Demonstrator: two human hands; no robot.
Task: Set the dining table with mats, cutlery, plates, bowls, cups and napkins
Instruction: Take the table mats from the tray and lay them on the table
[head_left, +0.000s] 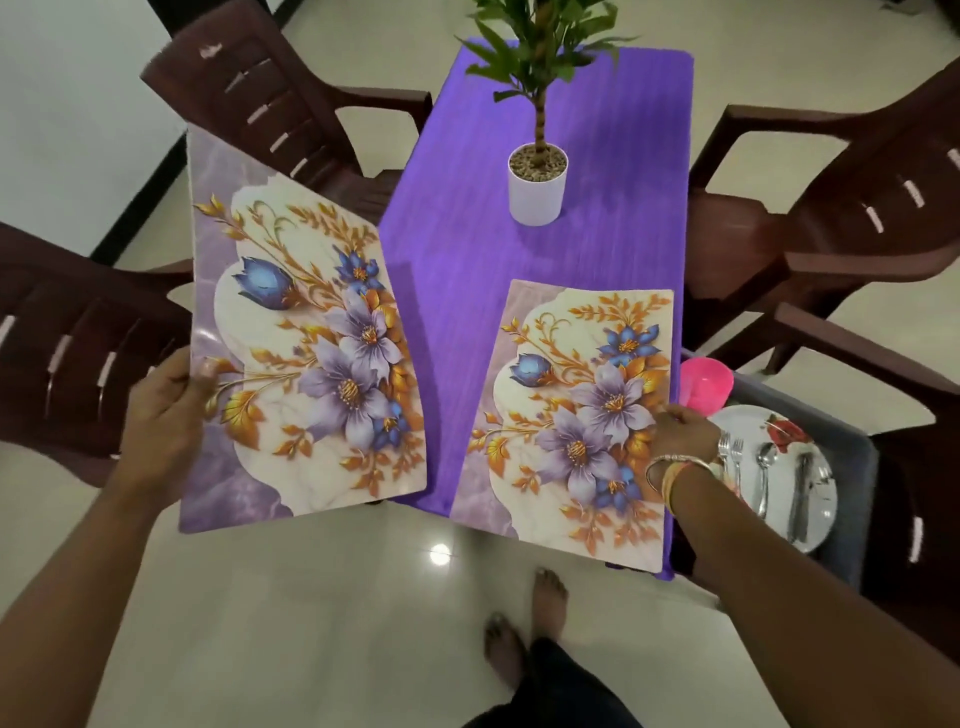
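Item 1: held mat (301, 332). A rectangular placemat with a glossy face. It has a lilac marbled border round a cream scalloped panel, printed with lilac and blue flowers and orange-gold leaves. The left hand (166, 415) grips its left edge, thumb on the printed face and fingers underneath. The mat is in the air and tilted, reaching right from the hand over the table's left side.

Item 2: laid mat (571, 415). It has the same print as item 1. It lies flat on the near right corner of the table (519, 260), which is covered with a purple cloth. The right hand (680, 436), bangles at the wrist, rests on its right edge. Whether the fingers press down or curl round the edge cannot be told.

Item 3: grey tub (852, 467), just right of the right hand. It holds a white plate (826, 499) with a red flower print. Forks (732, 457) and spoons (766, 467) lie on the plate, and a pink bowl (706, 387) sits beyond it.

Item 4: potted plant (537, 182) in a white pot, on the cloth well beyond both hands.

Item 5: brown plastic chairs (291, 104), placed to the left of the left hand and to the right of the right hand.
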